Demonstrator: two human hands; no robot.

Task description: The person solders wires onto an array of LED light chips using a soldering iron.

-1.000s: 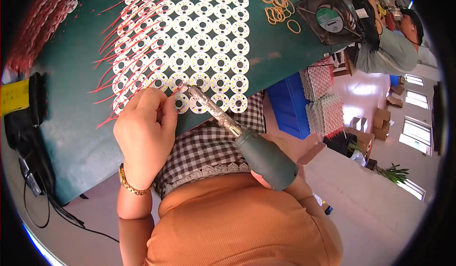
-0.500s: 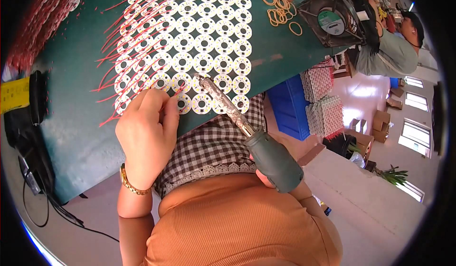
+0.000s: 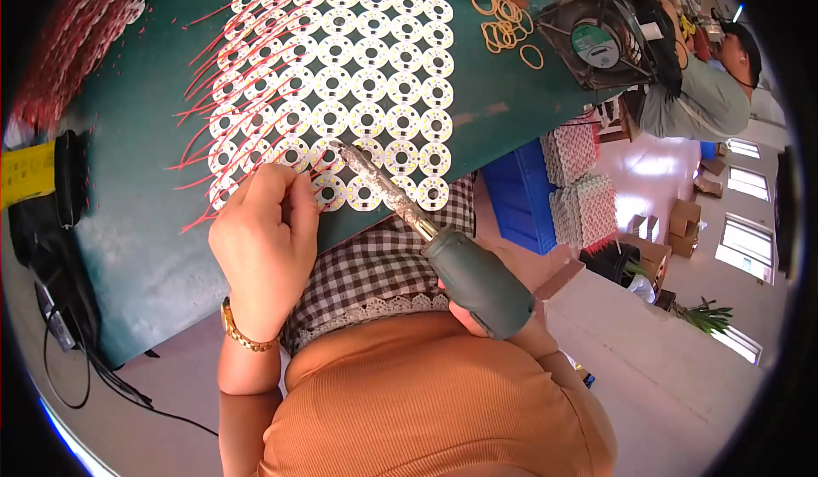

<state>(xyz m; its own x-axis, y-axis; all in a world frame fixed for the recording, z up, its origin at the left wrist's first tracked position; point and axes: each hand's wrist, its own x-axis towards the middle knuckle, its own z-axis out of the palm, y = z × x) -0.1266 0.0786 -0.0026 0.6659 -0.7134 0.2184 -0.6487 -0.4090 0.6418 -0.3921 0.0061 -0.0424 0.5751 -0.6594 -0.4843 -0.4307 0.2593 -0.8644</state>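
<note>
A sheet of round white LED circuit boards, joined in rows, lies on the green table. Thin red wires trail leftward from the boards on its left side. My left hand rests over the sheet's lower left part, thumb and fingers pinched on a red wire that shows just past the fingertips. My right hand, mostly hidden behind the handle, grips a soldering iron with a dark green handle. Its worn metal tip is at a board in the second row from the near edge, close to the wire's end.
A bundle of wired boards lies at the far left. Rubber bands and a square fan are at the table's right. A blue bin stands beside stacked boards. Another person sits at the far right.
The iron's tip has shifted left, onto the board near my left fingertips. My left hand has barely moved, and the view has shifted slightly.
</note>
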